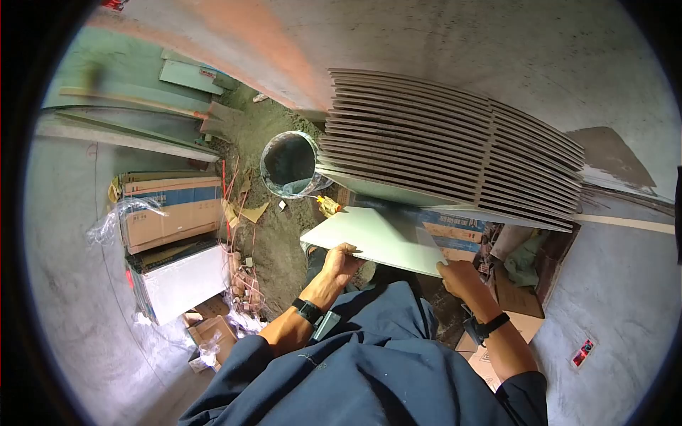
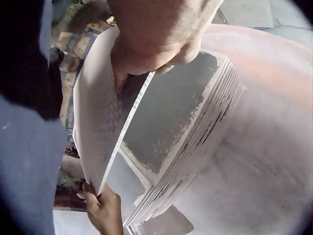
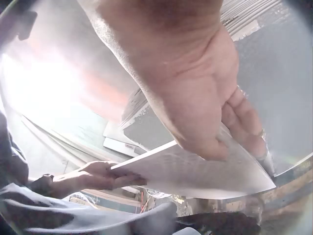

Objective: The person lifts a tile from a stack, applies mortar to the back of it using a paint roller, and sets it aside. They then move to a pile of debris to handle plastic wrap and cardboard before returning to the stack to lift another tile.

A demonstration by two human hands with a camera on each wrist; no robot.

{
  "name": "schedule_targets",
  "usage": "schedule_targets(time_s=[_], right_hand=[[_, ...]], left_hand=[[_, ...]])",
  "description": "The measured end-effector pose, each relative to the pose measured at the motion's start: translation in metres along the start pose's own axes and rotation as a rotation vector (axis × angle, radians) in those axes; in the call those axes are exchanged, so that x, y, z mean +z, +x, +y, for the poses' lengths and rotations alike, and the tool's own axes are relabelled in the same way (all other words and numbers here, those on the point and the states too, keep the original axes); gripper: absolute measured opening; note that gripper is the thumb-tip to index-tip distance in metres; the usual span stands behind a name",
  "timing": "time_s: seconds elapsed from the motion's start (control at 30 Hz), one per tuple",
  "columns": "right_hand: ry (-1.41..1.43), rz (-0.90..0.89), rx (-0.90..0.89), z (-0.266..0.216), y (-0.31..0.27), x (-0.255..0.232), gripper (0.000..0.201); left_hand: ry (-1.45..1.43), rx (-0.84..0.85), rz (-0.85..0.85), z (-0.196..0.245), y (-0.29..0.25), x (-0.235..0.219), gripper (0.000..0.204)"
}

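Note:
A thin, pale rectangular tile [image 1: 380,238] is held in front of the body, tilted, its long edge toward the person. My left hand [image 1: 341,264] grips that near edge toward its left end; in the left wrist view, small print runs along the edge. At the tile's right corner, my right hand [image 1: 460,279] pinches it, thumb on one face and fingers behind, as the right wrist view shows. Just beyond stands a long stack of tiles [image 1: 419,135] leaning at the wall. Grey mortar [image 2: 171,110] coats the face of the nearest ones.
A round bucket [image 1: 288,165] stands on the dirty floor left of the stack. Cardboard boxes [image 1: 172,209] and a white-topped box [image 1: 181,280] line the left wall. More cardboard [image 1: 515,302] lies by the right arm, and long strips [image 1: 128,135] lie at the far left.

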State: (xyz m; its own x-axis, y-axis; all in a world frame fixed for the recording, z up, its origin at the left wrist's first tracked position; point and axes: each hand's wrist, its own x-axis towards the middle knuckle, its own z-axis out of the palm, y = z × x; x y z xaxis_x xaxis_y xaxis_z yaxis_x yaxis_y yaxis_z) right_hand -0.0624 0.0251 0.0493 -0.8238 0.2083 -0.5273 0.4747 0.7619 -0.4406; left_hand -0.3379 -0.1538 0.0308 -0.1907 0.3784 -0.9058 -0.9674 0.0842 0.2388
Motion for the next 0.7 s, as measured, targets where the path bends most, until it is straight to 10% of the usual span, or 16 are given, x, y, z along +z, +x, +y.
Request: schedule_targets(time_s=[0.7], right_hand=[[-0.185,-0.169,0.118,0.024,-0.015,0.002,0.028]], left_hand=[[-0.016,-0.062,-0.041,-0.038,0.027,0.001,0.027]])
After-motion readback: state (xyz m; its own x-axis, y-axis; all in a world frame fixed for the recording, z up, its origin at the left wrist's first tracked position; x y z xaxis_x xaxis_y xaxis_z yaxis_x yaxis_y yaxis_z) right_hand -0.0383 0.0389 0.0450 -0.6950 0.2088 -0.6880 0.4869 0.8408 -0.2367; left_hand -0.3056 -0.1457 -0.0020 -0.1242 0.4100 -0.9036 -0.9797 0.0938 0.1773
